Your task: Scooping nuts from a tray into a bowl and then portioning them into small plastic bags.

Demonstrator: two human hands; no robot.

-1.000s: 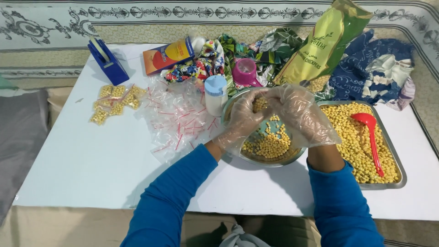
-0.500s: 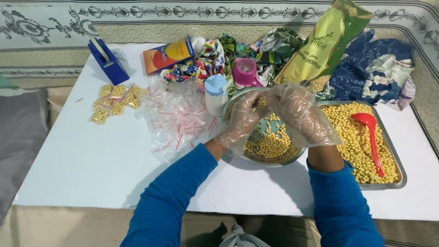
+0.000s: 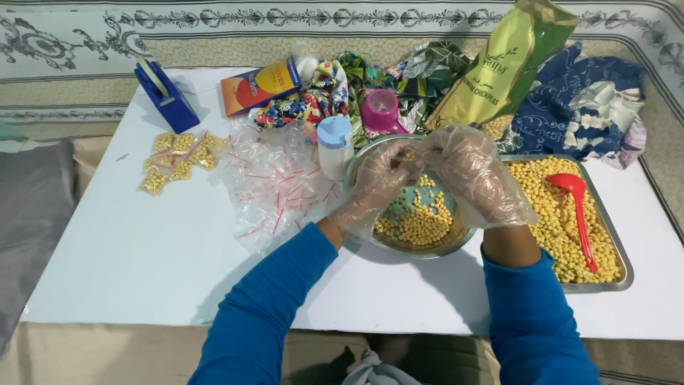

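Both hands wear loose clear plastic gloves and meet above a round steel bowl (image 3: pixel 410 246) that stands on the white surface (image 3: pixel 142 264), partly filled with yellow chickpeas (image 3: pixel 420 224). The left hand (image 3: pixel 377 185) and the right hand (image 3: pixel 474 175) are curled with fingertips close together over the bowl's far rim, pinching something small between them; what it is cannot be told through the crinkled gloves.

Just right of the bowl sits a rectangular steel tray (image 3: pixel 613 274) full of chickpeas, with a red plastic spoon (image 3: pixel 578 214) lying in it. Left of the bowl stands a white bottle with a pale blue cap (image 3: pixel 335 146), beside a loose heap of small clear bags with red strips (image 3: pixel 278 182). Further left lie several filled little bags of chickpeas (image 3: pixel 178 160) and a blue tape dispenser (image 3: pixel 166 94). A tall green bag (image 3: pixel 499 68) leans behind the bowl.
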